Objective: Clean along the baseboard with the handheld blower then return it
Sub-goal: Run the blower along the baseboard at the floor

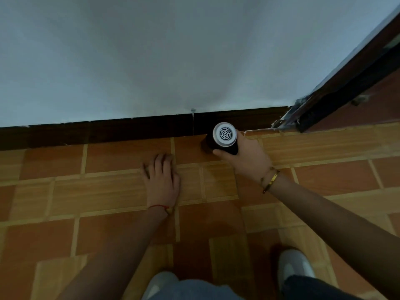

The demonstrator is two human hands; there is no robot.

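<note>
Cylindrical black blower (224, 138), round white grille, against dark glossy baseboard (108, 132).

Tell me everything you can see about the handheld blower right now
The handheld blower is a short cylinder with a dark, glossy body that looks like plastic. Its near end faces the camera: a white round cap with a grey grille of concentric rings and spokes. The far end points down toward the dark baseboard where it meets the tiled floor, near the door frame corner. The right hand grips its body, thumb beneath. The left hand rests flat on the floor, apart from it. No cord shows.
</note>
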